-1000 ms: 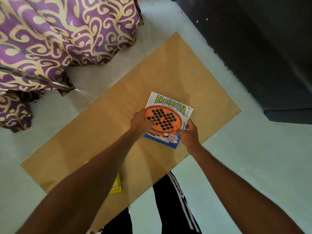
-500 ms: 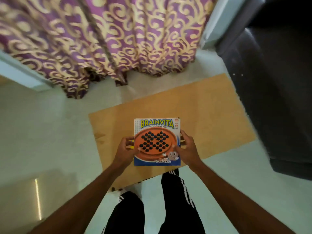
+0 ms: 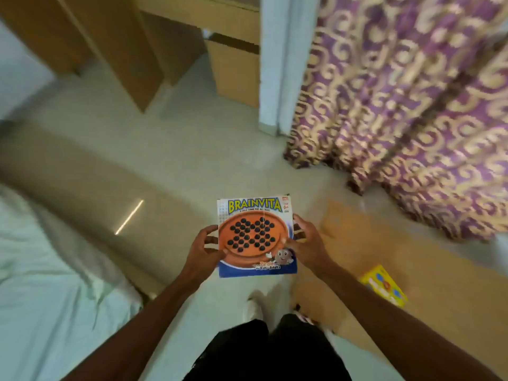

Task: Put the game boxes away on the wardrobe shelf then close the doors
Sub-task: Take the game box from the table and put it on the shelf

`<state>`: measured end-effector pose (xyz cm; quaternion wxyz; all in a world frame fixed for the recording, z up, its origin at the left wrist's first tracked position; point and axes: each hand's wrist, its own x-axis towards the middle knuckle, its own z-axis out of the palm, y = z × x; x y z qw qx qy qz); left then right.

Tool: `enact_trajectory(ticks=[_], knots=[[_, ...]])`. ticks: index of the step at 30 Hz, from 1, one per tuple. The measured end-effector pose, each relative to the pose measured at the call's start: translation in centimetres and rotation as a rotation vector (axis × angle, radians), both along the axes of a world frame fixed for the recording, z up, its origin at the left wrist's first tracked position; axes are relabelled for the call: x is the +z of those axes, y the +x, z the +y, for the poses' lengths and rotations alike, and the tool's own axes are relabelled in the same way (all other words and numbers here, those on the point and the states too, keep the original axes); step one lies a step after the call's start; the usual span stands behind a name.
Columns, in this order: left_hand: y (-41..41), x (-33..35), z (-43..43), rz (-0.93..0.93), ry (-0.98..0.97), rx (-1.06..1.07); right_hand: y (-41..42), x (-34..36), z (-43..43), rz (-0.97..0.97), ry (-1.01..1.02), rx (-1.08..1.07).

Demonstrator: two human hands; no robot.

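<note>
Wooden board (image 3: pixel 439 276) on floor (image 3: pixel 192 149); yellow game box (image 3: pixel 384 285) lying on it.

Brainvita game box (image 3: pixel 257 237), face up, held level, yellow game box (image 3: pixel 384 289) on wooden board

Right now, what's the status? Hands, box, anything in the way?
Left hand and right hand each grip a side of the Brainvita box. Yellow box lies on the board. Floor ahead bare.
</note>
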<state>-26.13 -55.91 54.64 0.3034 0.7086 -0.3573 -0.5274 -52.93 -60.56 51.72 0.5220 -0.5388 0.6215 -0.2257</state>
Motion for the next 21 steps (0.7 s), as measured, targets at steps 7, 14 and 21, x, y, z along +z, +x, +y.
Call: enact_trajectory(ticks=[7, 14, 21], knots=[[12.8, 1.3, -3.1, 0.051, -0.084, 0.398, 16.1, 3.5, -11.7, -0.016, -0.163, 0.357], [26.3, 1.7, -13.2, 0.038, -0.173, 0.562, 32.1, 5.3, -24.8, -0.043, -0.236, 0.498], [39.4, 3.7, -23.6, -0.008, -0.213, 0.717, 48.9, 7.5, -38.7, 0.013, -0.240, 0.669]])
